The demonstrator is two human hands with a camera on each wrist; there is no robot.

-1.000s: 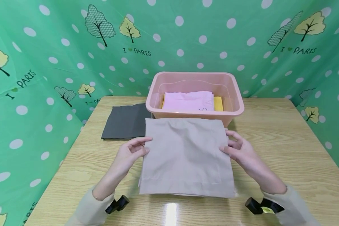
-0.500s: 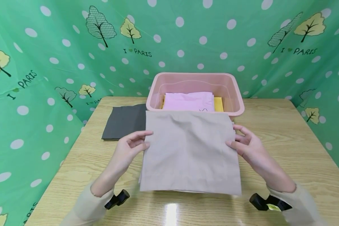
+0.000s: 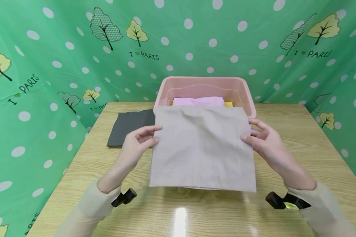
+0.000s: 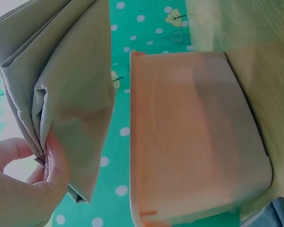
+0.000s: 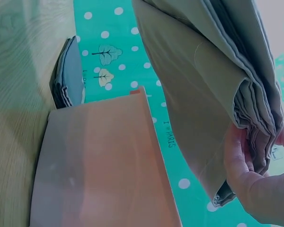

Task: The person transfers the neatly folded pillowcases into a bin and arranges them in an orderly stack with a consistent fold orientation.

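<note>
A folded beige-grey cloth (image 3: 203,148), several layers thick, is held up between both hands in front of the pink bin (image 3: 207,80). My left hand (image 3: 136,143) pinches its left edge between thumb and fingers; the left wrist view shows the layers gathered in that pinch (image 4: 40,175). At the right edge my right hand (image 3: 265,141) pinches the stacked folds, thumb on the near face. In the right wrist view the cloth (image 5: 194,94) hangs beside the bin's outer wall (image 5: 104,161). The cloth's upper edge overlaps the bin's front rim in the head view.
Inside the bin lie a folded pink cloth (image 3: 195,101) and a yellow cloth (image 3: 228,104). A folded dark grey cloth (image 3: 130,123) rests on the wooden table (image 3: 299,148) left of the bin. A green dotted curtain (image 3: 213,33) stands behind and at both sides.
Both hands have raised the folded beige-grey cloth and moved it forward, so it now hides the bin's front rim and part of the pink cloth. The dark grey cloth has not moved.
</note>
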